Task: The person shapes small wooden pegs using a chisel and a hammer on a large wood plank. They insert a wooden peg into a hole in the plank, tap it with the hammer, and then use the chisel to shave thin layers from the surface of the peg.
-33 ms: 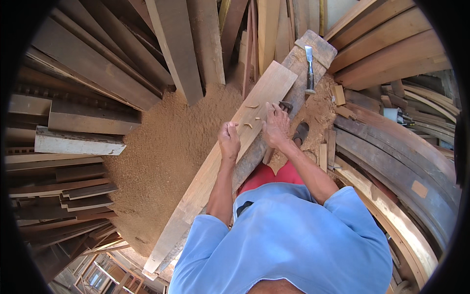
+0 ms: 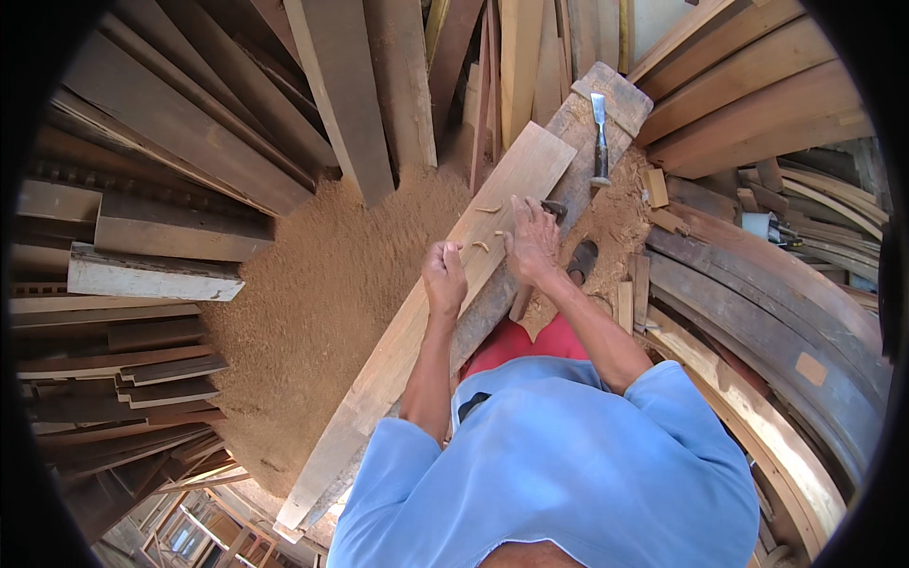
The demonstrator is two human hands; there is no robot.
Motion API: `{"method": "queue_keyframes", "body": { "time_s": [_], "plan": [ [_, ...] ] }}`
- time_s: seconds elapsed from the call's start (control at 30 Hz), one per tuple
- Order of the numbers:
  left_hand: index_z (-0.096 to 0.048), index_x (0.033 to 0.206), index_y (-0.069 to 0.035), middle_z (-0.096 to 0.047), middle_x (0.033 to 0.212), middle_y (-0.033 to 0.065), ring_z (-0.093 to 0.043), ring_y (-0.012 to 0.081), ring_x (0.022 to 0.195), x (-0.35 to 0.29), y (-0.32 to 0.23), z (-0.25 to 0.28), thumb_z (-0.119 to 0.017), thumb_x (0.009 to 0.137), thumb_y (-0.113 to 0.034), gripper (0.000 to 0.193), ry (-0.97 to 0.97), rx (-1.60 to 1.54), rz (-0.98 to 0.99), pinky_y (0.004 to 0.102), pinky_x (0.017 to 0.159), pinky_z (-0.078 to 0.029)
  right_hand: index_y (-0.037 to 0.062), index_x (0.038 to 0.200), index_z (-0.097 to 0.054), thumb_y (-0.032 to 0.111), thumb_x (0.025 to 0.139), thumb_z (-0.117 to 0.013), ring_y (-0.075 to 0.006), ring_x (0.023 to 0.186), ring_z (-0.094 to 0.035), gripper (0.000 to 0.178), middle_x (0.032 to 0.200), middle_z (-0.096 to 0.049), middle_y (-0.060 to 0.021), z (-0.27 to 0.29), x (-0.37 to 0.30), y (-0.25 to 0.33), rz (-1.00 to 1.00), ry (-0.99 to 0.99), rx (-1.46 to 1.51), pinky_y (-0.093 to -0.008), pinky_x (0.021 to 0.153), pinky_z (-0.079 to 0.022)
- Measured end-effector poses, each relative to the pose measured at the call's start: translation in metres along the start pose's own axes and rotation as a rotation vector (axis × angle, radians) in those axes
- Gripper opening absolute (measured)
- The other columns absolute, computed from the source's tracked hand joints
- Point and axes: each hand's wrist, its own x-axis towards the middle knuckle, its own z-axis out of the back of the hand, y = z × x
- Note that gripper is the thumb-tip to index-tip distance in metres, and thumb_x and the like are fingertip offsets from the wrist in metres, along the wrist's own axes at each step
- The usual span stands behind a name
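A long pale wooden board (image 2: 417,331) lies slantwise in front of me on a worn bench plank (image 2: 578,118). My left hand (image 2: 444,280) is closed over the board, its thumb pressed to the curled fingers; whatever it holds is hidden. My right hand (image 2: 535,241) is over the board's right edge, fingers partly stretched and apart. Just beyond it sits a dark object (image 2: 555,210), mostly hidden, its kind unclear. Curled wood shavings (image 2: 489,208) lie on the board between and ahead of my hands. Farther up the plank rests a chisel (image 2: 599,142) with a dark handle.
Sawdust (image 2: 322,322) covers the floor left of the board. Stacked planks (image 2: 180,123) surround it on the left and far sides. Curved timbers (image 2: 767,303) are piled on the right. Small wood offcuts (image 2: 655,186) lie near my foot (image 2: 582,257).
My right hand has shifted slightly, its fingers nearer the small shaving. My left hand has hardly moved.
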Motion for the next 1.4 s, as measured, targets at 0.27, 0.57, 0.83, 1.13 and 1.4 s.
{"method": "queue_keyframes", "body": {
  "time_s": [0.27,0.57,0.83,1.13,1.4],
  "plan": [
    [-0.058,0.102,-0.007,-0.041,0.057,-0.0045,-0.038,0.0081,0.048,0.016,-0.099,0.044,-0.051,0.106,-0.024,0.019,-0.095,-0.873,-0.112,0.0302,0.056,-0.043,0.0025,0.132,-0.051,0.031,0.091,-0.065,-0.0324,0.101,-0.061,0.051,0.109,-0.063,-0.0166,-0.008,-0.034,-0.032,-0.122,0.07,0.465,-0.0452,0.088,-0.05],
    [-0.057,0.108,-0.008,-0.062,0.085,0.0063,-0.064,0.0237,0.087,-0.038,-0.072,0.007,-0.048,0.106,-0.021,0.016,-0.064,-1.03,0.146,0.0436,0.097,-0.049,0.0089,0.099,-0.062,0.033,0.103,-0.056,-0.0086,0.066,-0.06,0.025,0.081,-0.065,0.0009,0.056,-0.042,0.006,-0.443,0.498,1.918,-0.0246,0.063,-0.051],
    [-0.049,0.141,-0.007,-0.036,0.15,0.0263,-0.032,0.0444,0.14,-0.081,-0.001,0.044,-0.069,0.091,-0.029,0.058,0.434,0.874,-0.012,0.0498,0.116,-0.029,0.0021,0.073,-0.057,0.023,0.093,-0.06,-0.0097,0.059,-0.047,0.029,0.062,-0.049,-0.0006,0.082,-0.053,-0.044,-0.115,0.507,0.87,-0.031,0.054,-0.039],
    [-0.051,0.143,-0.015,-0.011,0.16,0.0318,-0.018,0.0523,0.143,-0.078,0.025,0.035,-0.075,0.083,-0.028,0.066,0.31,0.942,0.097,0.0588,0.117,-0.021,-0.0048,0.078,-0.056,0.025,0.09,-0.06,-0.0167,0.063,-0.049,0.033,0.064,-0.05,-0.0098,0.064,-0.076,-0.053,-0.027,0.592,0.658,-0.0395,0.06,-0.042],
    [-0.056,0.14,-0.013,-0.008,0.161,0.0315,-0.013,0.0539,0.146,-0.05,0.027,0.01,-0.07,0.086,-0.038,0.061,0.339,1.015,0.182,0.0567,0.12,-0.015,-0.0049,0.08,-0.056,0.023,0.09,-0.06,-0.0226,0.062,-0.05,0.03,0.064,-0.05,-0.0142,0.052,-0.058,-0.042,0.036,0.581,0.639,-0.0408,0.063,-0.043]
  ]
}}
